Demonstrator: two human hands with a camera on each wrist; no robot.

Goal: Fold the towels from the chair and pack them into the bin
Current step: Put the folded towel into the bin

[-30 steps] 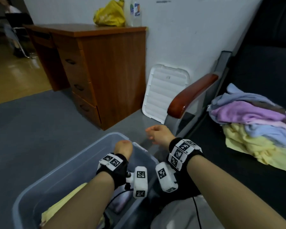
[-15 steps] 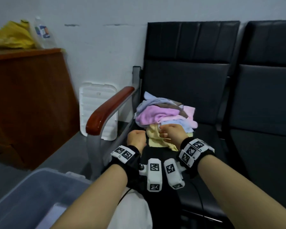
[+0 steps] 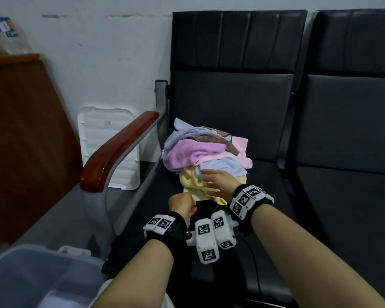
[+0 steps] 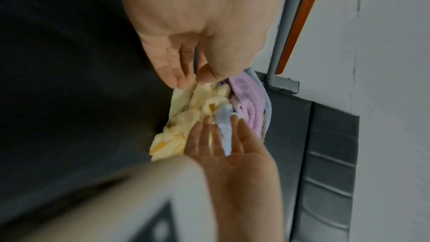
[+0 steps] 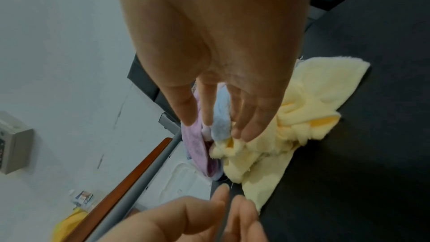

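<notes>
- A heap of towels (image 3: pixel 206 152) is lying on the seat of a black chair (image 3: pixel 231 103), next to its wooden armrest (image 3: pixel 118 152); a yellow towel (image 3: pixel 192 183) is sitting at the bottom, with lilac, blue, pink and brown ones above.
- The right hand (image 3: pixel 218 182) is reaching over the yellow towel with fingers (image 5: pixel 246 126) straight and spread, tips touching the blue and yellow cloth, gripping nothing.
- The left hand (image 3: pixel 181 206) is hovering at the yellow towel's near edge, fingers (image 4: pixel 172 69) loosely extended, thumb close to them; whether it is pinching cloth cannot be told.
- A translucent grey bin (image 3: pixel 31 278) is standing on the floor at lower left, well apart from the towels.
</notes>
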